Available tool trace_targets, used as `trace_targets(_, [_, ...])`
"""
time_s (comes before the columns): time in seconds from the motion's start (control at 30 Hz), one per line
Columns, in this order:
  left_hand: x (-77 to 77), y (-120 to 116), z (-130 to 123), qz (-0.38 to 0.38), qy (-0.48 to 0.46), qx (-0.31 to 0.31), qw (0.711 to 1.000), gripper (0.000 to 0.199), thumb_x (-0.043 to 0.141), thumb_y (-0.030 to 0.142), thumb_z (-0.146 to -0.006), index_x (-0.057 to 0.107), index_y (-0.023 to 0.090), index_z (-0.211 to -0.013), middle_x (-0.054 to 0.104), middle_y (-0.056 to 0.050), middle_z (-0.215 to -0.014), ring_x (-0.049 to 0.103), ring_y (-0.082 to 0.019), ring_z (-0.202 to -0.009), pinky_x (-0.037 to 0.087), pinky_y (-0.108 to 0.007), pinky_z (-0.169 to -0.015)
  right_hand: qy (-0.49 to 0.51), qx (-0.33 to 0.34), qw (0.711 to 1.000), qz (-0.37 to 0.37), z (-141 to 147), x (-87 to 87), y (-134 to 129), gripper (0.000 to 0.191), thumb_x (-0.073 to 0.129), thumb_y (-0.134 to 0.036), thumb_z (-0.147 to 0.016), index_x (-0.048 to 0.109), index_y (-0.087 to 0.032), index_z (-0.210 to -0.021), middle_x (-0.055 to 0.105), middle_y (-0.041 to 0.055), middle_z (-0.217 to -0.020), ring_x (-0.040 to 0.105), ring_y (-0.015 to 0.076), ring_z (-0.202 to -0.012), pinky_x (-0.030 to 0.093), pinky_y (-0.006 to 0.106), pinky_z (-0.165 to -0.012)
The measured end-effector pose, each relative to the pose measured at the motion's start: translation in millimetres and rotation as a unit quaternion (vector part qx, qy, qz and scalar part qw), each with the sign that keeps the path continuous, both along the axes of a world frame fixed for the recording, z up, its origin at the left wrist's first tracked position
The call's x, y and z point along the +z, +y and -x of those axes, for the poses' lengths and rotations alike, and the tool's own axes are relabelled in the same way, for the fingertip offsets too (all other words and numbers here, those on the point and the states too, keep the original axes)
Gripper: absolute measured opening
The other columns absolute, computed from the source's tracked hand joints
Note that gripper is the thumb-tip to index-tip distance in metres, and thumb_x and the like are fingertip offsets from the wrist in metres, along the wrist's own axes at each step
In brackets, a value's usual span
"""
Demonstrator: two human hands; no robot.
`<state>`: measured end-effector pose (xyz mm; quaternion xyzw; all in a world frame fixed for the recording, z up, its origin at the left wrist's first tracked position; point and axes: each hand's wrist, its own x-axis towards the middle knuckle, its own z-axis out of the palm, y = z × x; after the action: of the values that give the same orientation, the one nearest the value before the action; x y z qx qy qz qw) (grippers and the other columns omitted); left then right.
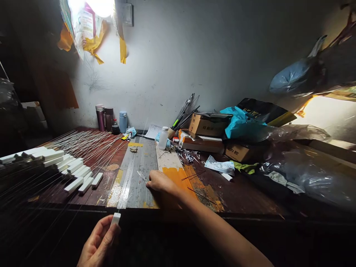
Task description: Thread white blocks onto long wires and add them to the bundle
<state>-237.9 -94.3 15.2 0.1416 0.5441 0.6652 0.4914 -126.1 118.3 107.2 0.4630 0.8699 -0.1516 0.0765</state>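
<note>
Low at the front edge of the table, my left hand (98,241) pinches a small white block (115,218) between thumb and fingers. A thin wire seems to run up from the block along the long metal ruler (128,181). My right hand (157,181) rests on the grey board (143,161), its fingers closed at the near end of a small speckled strip (141,176). Whether they grip that strip or only press beside it, I cannot tell. Left of the board lie several white blocks (74,184) with long thin wires (83,142) reaching toward the wall.
Flasks (100,118) and a blue bottle (123,121) stand by the wall. A white plastic bottle (163,139) is behind my right hand. Cardboard boxes (208,124), a face mask (219,165) and plastic bags (314,174) crowd the right. A lamp (96,7) shines above.
</note>
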Motion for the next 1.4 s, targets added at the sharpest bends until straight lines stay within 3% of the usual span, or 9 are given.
trace_targets(0.2, [-18.2, -6.4, 8.4, 0.006, 0.005, -0.033, 0.999, 0.064, 0.081, 0.055, -0.06, 0.059, 0.02, -0.11, 0.069, -0.006, -0.094, 0.065, -0.025, -0.086, 0.053, -0.027, -0.067, -0.026, -0.009, 0.999, 0.021, 0.6, -6.9, 18.3, 0.015, 0.068, -0.022, -0.082, 0.063, -0.013, -0.072, 0.064, -0.0005, -0.071, 0.062, 0.0132, -0.066, 0.05, 0.027, -0.063])
trace_targets(0.33, [-18.4, -13.1, 10.1, -0.002, 0.018, -0.022, 1.0, 0.061, 0.075, 0.057, -0.067, 0.057, 0.021, -0.113, 0.066, -0.009, -0.107, 0.063, -0.029, -0.098, 0.053, -0.027, -0.068, 0.025, -0.014, 1.0, 0.01, -9.7, -10.6, 19.7, 0.011, 0.069, -0.016, -0.077, 0.061, -0.014, -0.07, 0.063, 0.0008, -0.068, 0.06, 0.0142, -0.064, 0.045, 0.024, -0.057])
trace_targets(0.4, [-20.8, -16.4, 12.8, -0.001, 0.024, -0.03, 0.999, 0.058, 0.072, 0.057, -0.071, 0.055, 0.021, -0.113, 0.065, -0.009, -0.109, 0.061, -0.029, -0.103, 0.053, -0.027, -0.072, 0.081, -0.017, 0.996, -0.031, -19.9, -10.2, 8.0, 0.005, 0.061, -0.018, -0.083, 0.061, -0.015, -0.08, 0.066, 0.0048, -0.082, 0.062, 0.0171, -0.077, 0.045, 0.025, -0.064])
trace_targets(0.5, [-27.6, -19.5, 16.4, -0.006, 0.044, -0.057, 0.997, 0.055, 0.07, 0.057, -0.073, 0.056, 0.021, -0.111, 0.066, -0.008, -0.104, 0.061, -0.027, -0.1, 0.052, -0.029, -0.077, 0.174, -0.005, 0.98, -0.097, -38.8, -10.2, -22.5, 0.016, 0.04, -0.021, -0.096, 0.056, -0.018, -0.099, 0.062, 0.0067, -0.102, 0.059, 0.0173, -0.096, 0.044, 0.027, -0.079])
trace_targets(0.67, [-23.3, -20.3, 4.0, -0.017, 0.08, -0.082, 0.993, 0.051, 0.068, 0.059, -0.073, 0.059, 0.022, -0.107, 0.067, -0.006, -0.102, 0.063, -0.024, -0.087, 0.052, -0.025, -0.067, 0.374, 0.036, 0.917, -0.135, -64.5, -17.4, -71.1, 0.02, 0.047, -0.019, -0.093, 0.049, -0.021, -0.112, 0.061, 0.0026, -0.087, 0.061, 0.0162, -0.076, 0.047, 0.026, -0.068])
trace_targets(0.8, [-12.2, -19.6, -11.7, -0.011, 0.105, -0.088, 0.99, 0.047, 0.07, 0.057, -0.071, 0.063, 0.023, -0.103, 0.068, -0.005, -0.101, 0.064, -0.023, -0.085, 0.05, -0.022, -0.061, 0.378, 0.064, 0.912, -0.144, -74.8, -22.8, -87.6, 0.019, 0.044, -0.015, -0.093, 0.055, -0.021, -0.108, 0.056, 0.0035, -0.086, 0.058, 0.0154, -0.073, 0.047, 0.026, -0.067])
trace_targets(0.9, [-12.8, -18.0, -18.6, -0.03, 0.092, -0.084, 0.992, 0.044, 0.072, 0.054, -0.071, 0.066, 0.022, -0.101, 0.069, -0.005, -0.101, 0.064, -0.025, -0.091, 0.052, -0.026, -0.073, 0.375, 0.061, 0.918, -0.112, -80.3, -27.1, -93.8, 0.018, 0.047, -0.016, -0.093, 0.058, -0.021, -0.105, 0.055, 0.0032, -0.085, 0.057, 0.0149, -0.072, 0.047, 0.026, -0.068])
trace_targets(1.2, [-10.9, -10.6, -27.4, -0.035, 0.083, -0.141, 0.986, 0.043, 0.07, 0.054, -0.073, 0.067, 0.021, -0.101, 0.069, -0.006, -0.094, 0.064, -0.026, -0.091, 0.052, -0.027, -0.072, 0.396, -0.004, 0.916, 0.067, -91.9, -33.0, -109.0, 0.015, 0.056, -0.021, -0.089, 0.064, -0.022, -0.102, 0.06, 0.0012, -0.086, 0.058, 0.0153, -0.079, 0.047, 0.027, -0.075])
trace_targets(1.4, [-14.8, -11.5, -33.0, -0.025, 0.08, -0.143, 0.986, 0.047, 0.07, 0.055, -0.072, 0.068, 0.022, -0.105, 0.069, -0.006, -0.092, 0.063, -0.027, -0.091, 0.053, -0.03, -0.074, 0.494, -0.085, 0.842, 0.199, -94.0, -38.2, -101.8, 0.021, 0.058, -0.03, -0.088, 0.065, -0.022, -0.107, 0.064, 0.0015, -0.096, 0.059, 0.0177, -0.091, 0.045, 0.029, -0.084])
